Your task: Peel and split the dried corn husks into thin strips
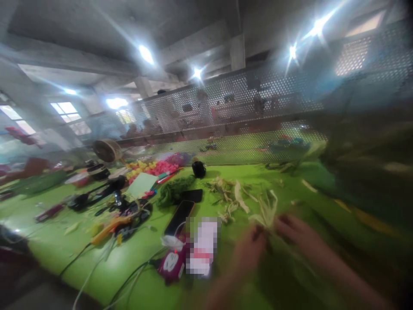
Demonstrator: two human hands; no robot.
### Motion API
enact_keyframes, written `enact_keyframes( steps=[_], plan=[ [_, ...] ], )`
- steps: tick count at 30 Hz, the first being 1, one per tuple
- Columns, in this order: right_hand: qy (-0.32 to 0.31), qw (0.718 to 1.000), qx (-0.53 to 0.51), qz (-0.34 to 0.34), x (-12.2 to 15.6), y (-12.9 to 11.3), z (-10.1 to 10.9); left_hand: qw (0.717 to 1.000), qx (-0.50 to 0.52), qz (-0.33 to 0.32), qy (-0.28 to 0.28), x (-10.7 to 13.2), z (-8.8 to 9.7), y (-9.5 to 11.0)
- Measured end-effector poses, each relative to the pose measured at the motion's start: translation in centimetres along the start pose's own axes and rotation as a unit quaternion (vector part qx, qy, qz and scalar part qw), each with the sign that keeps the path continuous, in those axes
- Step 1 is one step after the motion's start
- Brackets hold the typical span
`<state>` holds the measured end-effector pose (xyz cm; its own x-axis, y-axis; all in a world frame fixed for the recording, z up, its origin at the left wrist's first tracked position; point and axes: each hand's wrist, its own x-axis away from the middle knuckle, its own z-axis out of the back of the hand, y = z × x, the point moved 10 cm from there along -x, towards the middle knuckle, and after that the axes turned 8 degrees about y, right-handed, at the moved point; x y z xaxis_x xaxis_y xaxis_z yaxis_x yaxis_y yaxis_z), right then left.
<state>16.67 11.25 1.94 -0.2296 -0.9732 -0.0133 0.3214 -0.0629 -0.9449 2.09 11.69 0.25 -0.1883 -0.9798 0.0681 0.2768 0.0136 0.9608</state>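
Both my hands are low in the view over a bright green table (135, 262), and both are smeared by motion. My left hand (250, 249) and my right hand (298, 234) meet around a pale, leafy bundle (267, 211) that looks like artificial leaves or husks. The fingers appear pinched on it, but blur hides the grip. More pale leaf pieces (230, 193) lie just beyond the hands.
A phone (179, 217) and a second dark phone (192, 196) lie left of the hands, beside a green sprig pile (172, 189). Cables, tools and a small fan (108, 150) crowd the left. Pink and yellow pieces (155, 167) sit before a perforated metal screen (245, 107).
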Motion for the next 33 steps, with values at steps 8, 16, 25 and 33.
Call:
enact_keyframes(
  steps=[8,16,25,33],
  plan=[
    [-0.079,0.993,0.04,0.077,0.9,-1.3,-1.7,0.996,0.083,0.025,-0.013,0.0,0.0,-0.4],
    [-0.048,0.996,0.041,0.058,0.8,-1.6,-0.5,0.987,0.158,0.031,0.0,0.3,0.0,0.1],
    [-0.073,0.996,-0.017,0.04,0.7,-1.9,-1.1,0.993,0.116,-0.002,-0.028,0.3,0.1,0.6],
    [0.006,0.999,0.009,0.037,0.5,-2.1,0.5,0.993,0.099,0.003,-0.057,0.8,-0.8,1.1]
  ],
)
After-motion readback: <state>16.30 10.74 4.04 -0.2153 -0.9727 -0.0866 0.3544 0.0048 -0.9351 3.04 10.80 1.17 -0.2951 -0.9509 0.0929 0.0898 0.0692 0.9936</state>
